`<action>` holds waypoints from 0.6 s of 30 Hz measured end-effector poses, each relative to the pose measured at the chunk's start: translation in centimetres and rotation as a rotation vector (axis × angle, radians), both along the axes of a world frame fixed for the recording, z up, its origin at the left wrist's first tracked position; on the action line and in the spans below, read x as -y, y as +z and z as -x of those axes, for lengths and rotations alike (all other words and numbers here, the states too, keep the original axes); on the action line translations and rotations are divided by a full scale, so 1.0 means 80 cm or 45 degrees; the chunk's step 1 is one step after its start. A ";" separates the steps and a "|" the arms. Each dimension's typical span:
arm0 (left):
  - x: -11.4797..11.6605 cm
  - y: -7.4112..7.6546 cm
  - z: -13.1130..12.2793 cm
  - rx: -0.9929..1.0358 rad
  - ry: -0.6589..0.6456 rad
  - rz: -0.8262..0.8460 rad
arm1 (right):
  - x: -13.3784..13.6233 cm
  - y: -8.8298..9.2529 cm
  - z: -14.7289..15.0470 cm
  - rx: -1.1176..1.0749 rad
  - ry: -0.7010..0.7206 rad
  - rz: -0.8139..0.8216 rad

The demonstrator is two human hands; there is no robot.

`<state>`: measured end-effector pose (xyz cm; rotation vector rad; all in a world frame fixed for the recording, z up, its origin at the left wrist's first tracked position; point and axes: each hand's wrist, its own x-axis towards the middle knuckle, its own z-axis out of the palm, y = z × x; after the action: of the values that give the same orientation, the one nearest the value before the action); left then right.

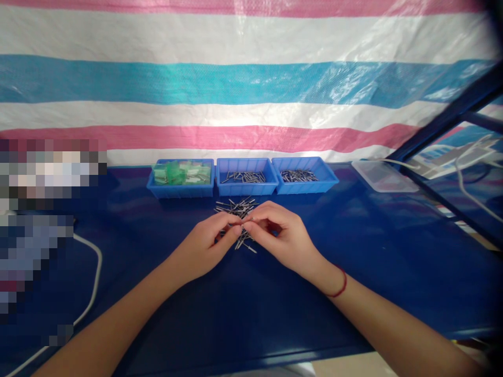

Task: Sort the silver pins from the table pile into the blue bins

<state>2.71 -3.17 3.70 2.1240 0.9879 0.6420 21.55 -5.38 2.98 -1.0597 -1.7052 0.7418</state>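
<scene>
A loose pile of blind rivets (230, 208), thin silver pins with thicker ends, lies on the dark blue table. Over it my left hand (210, 238) is closed in a pinch, thumb against fingers. My right hand (285, 230) pinches from the other side, and the fingertips of both meet. A small glint of metal, seemingly a rivet (253, 219), shows at my right fingertips. Whatever lies between the left fingertips is hidden. One rivet sticks out at the pile's near side.
Behind the pile stand three blue bins: a left bin (181, 192) with green and clear plastic packets, a middle bin (245, 189) and a right bin (308, 187), both with rivets. A clear lid (385, 177) lies at right, near a dark frame. A white cable (98, 267) curves at left.
</scene>
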 end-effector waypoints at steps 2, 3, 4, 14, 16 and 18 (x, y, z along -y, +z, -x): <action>0.000 -0.001 0.000 0.018 -0.021 -0.009 | 0.000 0.000 0.000 -0.003 0.005 -0.004; 0.000 -0.001 0.000 0.024 -0.027 -0.011 | 0.000 0.000 0.000 -0.005 0.003 -0.008; 0.000 -0.001 0.000 0.025 -0.033 -0.012 | 0.000 0.000 0.000 -0.006 0.003 -0.012; 0.002 -0.001 -0.003 0.034 0.018 0.010 | 0.003 0.001 0.001 -0.019 -0.026 -0.005; 0.002 -0.002 -0.002 0.068 0.044 0.023 | 0.003 0.001 0.001 -0.018 -0.020 -0.018; 0.002 -0.004 -0.002 0.112 0.082 0.023 | 0.002 0.001 0.001 -0.021 -0.011 -0.030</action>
<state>2.84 -3.32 3.36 2.0375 1.0130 0.7487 21.50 -5.57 3.05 -1.0413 -1.6904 0.7213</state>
